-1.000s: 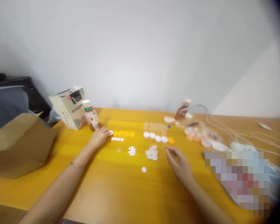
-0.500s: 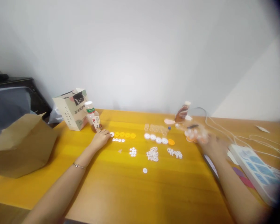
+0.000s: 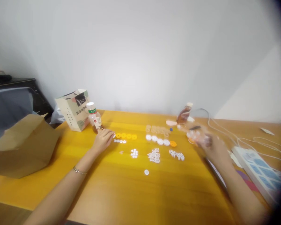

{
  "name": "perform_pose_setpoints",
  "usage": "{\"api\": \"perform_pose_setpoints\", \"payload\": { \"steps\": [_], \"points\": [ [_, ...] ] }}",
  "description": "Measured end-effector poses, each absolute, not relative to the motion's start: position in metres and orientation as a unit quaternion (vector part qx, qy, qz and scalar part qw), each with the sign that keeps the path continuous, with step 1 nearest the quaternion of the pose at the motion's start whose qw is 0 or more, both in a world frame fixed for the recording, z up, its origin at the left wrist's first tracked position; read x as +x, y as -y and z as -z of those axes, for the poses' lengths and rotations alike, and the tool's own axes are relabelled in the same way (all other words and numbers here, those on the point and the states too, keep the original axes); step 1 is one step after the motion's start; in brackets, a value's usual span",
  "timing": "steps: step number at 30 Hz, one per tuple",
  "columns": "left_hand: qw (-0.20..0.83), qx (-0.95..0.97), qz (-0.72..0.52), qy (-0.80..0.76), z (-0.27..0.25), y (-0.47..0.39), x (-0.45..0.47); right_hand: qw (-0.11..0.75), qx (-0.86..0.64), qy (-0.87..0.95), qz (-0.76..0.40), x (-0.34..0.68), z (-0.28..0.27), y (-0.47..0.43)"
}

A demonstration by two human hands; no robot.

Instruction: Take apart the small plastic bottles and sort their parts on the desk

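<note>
My left hand [image 3: 103,140] rests on the table with fingers together, its fingertips on a white disc [image 3: 114,136] that they mostly cover. That disc stands at the left end of a row of yellow discs [image 3: 123,135]. Just below lie several small white discs [image 3: 120,141]. My right hand [image 3: 213,147] is smeared by motion, beside a blurred pile of clear, white and orange pieces [image 3: 192,136]; its fingers are not distinct. Between the hands are clear rings [image 3: 157,129], larger white discs [image 3: 157,140], an orange disc [image 3: 173,143] and white openwork pieces [image 3: 154,155].
A paper gift bag [image 3: 73,109] and a bottle [image 3: 93,117] stand at the back left, with a brown paper bag [image 3: 23,145] nearer. Another bottle [image 3: 184,113] leans at the back right. White cables [image 3: 229,132] and a white-blue box [image 3: 257,165] lie at the right.
My right hand has shifted slightly right, away from the pile. The fingers of my left hand now cover more of the white disc. The whole view has shifted slightly.
</note>
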State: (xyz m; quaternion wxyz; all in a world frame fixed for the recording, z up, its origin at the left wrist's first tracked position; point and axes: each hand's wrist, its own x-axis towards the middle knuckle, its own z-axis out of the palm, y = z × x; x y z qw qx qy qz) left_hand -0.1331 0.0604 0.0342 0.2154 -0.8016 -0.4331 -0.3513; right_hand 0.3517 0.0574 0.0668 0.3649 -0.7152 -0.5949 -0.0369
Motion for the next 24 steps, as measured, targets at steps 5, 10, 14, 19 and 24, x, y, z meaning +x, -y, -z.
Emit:
{"api": "perform_pose_setpoints", "payload": {
  "steps": [5,10,14,19,24],
  "points": [
    [0.161,-0.863,0.352,0.325,-0.044,-0.024,-0.077,0.362,-0.553,0.720,-0.213,0.269,-0.076,-0.006],
    [0.073,-0.928,0.277,0.236,-0.042,0.021,-0.027,0.319,-0.425,0.775,-0.343,0.204,-0.057,0.039],
    [0.002,-0.946,0.246,0.213,-0.036,0.038,-0.014,0.267,-0.386,0.791,-0.391,0.189,-0.041,0.053],
    [-0.123,-0.930,0.261,0.229,-0.032,0.039,-0.013,0.275,-0.387,0.785,-0.397,0.188,-0.030,0.053],
    [-0.200,-0.908,0.266,0.254,-0.029,0.041,-0.012,0.278,-0.423,0.807,-0.304,0.189,-0.022,0.053]
  ]
}}
